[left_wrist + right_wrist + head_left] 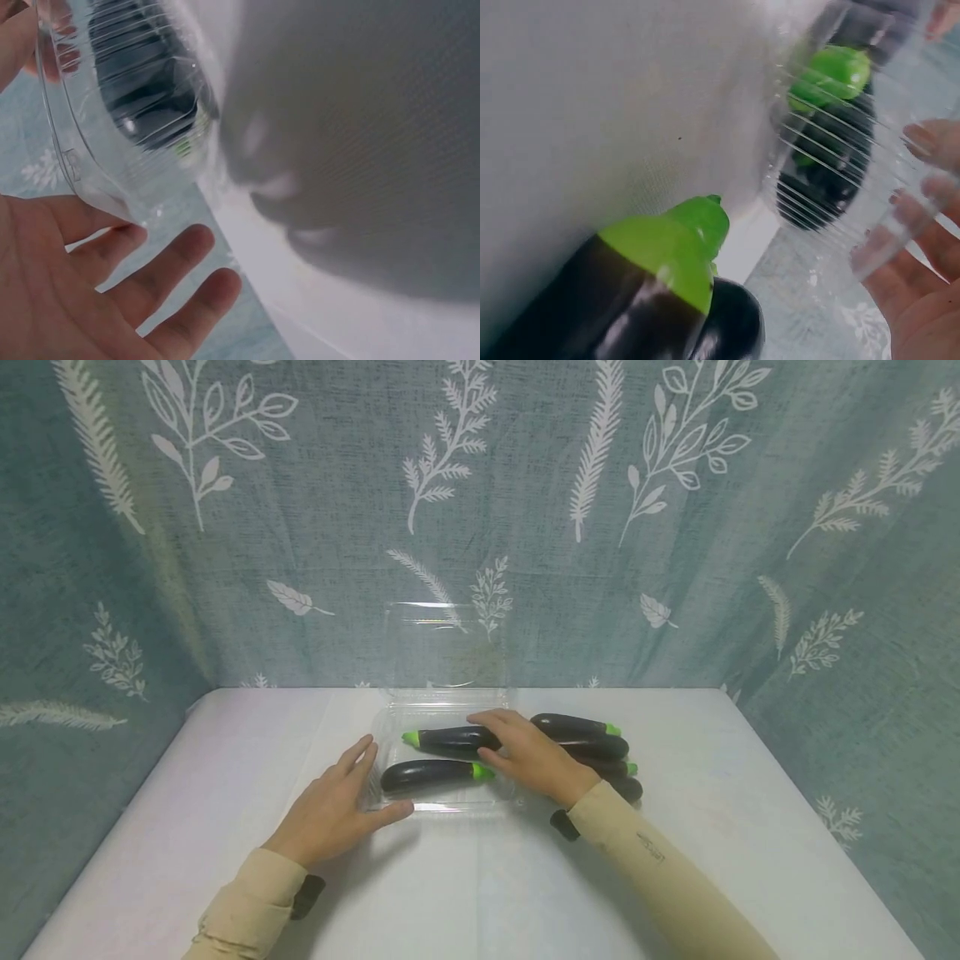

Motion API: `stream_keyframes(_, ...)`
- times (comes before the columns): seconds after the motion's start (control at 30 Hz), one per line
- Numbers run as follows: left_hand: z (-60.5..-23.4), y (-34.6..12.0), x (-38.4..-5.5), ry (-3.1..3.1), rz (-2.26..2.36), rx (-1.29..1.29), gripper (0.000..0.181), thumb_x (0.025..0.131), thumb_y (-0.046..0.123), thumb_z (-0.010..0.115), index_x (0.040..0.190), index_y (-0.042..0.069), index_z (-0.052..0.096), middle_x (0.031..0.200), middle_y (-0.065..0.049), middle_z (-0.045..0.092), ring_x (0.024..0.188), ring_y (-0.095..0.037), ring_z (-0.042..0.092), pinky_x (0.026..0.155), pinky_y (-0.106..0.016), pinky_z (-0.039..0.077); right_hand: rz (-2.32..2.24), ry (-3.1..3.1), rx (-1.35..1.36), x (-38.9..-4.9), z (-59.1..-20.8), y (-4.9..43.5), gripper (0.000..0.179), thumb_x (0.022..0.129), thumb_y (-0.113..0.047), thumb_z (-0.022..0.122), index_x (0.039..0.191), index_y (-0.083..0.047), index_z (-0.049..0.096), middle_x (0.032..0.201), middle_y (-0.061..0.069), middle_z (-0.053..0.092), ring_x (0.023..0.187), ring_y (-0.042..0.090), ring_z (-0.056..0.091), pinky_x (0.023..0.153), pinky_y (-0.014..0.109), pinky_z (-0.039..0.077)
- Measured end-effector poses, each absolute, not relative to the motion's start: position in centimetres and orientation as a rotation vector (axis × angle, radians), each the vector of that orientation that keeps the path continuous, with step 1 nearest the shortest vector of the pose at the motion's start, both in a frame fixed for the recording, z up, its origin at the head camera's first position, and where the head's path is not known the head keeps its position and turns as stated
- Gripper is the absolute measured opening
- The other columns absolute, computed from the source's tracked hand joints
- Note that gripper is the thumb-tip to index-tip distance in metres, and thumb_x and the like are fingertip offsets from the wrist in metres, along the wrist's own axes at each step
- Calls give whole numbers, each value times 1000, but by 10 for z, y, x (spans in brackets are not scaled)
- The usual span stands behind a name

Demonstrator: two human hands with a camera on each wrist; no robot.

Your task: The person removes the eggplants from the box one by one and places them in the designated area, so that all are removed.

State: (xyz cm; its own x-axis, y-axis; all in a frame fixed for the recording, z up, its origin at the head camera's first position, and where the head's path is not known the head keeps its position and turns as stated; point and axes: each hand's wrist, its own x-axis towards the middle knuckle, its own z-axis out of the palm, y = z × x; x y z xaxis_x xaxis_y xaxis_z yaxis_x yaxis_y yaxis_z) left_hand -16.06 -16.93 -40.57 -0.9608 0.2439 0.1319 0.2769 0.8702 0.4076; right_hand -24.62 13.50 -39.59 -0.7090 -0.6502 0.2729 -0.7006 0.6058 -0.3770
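I read a clock laid flat, clear tray at the hub, 12 at the back.

Leaf-print curtain (345,468): backs the scene at 12, side folds at 10 and 2. White-covered table (420,902) under everything.

Clear tray (465,807): raised lid (431,652) upright at 12. Walls look thin; I'd put no weight on them.

Right hand (536,756): at 3, reaching in over the wall. Fingers apart, relaxed, clamped on nothing that I can make out. I judge the step in hand as settling the far eggplant; I'd lay it level, then lift straight up.

Left hand (341,806): at 8, fingers spread beside the wall; contact I cannot tell. A light brace would serve.

Far eggplant (453,739): inside the tray, green end toward 9, other end beneath the right hand. Near eggplant (427,775): also inside, green end toward 3, close to the right thumb, which could snag it.

In the way: loose eggplants (592,746) bunched outside at 3, partly behind the right sleeve (660,868); count uncertain. Dark wrist unit (564,825) at 4 could nudge them.
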Motion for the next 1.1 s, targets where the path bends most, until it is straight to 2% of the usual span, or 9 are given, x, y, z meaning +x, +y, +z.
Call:
stream_keyframes(0.13, -405, -170, -161, -2963, -658, -414, 111, 84, 78, 59, 153, -6, 36, 162, -17, 31, 132, -51, 47, 103, -63, 42, 604, -2688, 1174, -256, -400, 128, 49, 99, -16, 69, 145, -10, 55, 139, 10, 57, 133, 22, 51, 111, 34, 41)
stream_keyframes(0.3, -405, -170, -162, -2964, -662, -411, 113, 83, 80, 58, 154, -5, 36, 163, -16, 30, 133, -51, 46, 104, -63, 41, 456, -2654, 1179, -263, -400, 123, 43, 97, -13, 69, 139, -9, 60, 127, 8, 64, 122, 22, 57, 103, 33, 49)
stream_keyframes(0.53, -405, -170, -163, -2971, -656, -407, 114, 83, 82, 57, 154, -5, 35, 163, -16, 29, 134, -51, 45, 104, -64, 41, 440, -2749, 1189, -266, -396, 117, 37, 99, -17, 68, 135, -9, 62, 125, 8, 65, 120, 23, 59, 102, 35, 49)
stream_keyframes(0.73, -406, -170, -163, -2969, -657, -413, 113, 83, 80, 57, 154, -5, 36, 163, -17, 30, 133, -51, 46, 104, -64, 41, 480, -2708, 1252, -268, -398, 114, 29, 97, -10, 70, 126, -5, 68, 113, 7, 64, 105, 20, 62, 91, 32, 53)
stream_keyframes(0.97, -405, -170, -162, -2965, -663, -417, 112, 84, 79, 58, 154, -5, 35, 163, -17, 30, 133, -50, 46, 104, -63, 41, 530, -2783, 1246, -265, -399, 112, 29, 97, -11, 70, 125, -9, 66, 120, 7, 66, 108, 19, 65, 92, 32, 54)
stream_keyframes(1.1, -405, -170, -162, -2964, -665, -416, 112, 84, 79, 58, 154, -5, 35, 163, -17, 30, 133, -50, 46, 104, -63, 41, 512, -2788, 1260, -265, -398, 111, 30, 96, -11, 71, 125, -10, 64, 116, 5, 70, 104, 19, 67, 89, 32, 55)
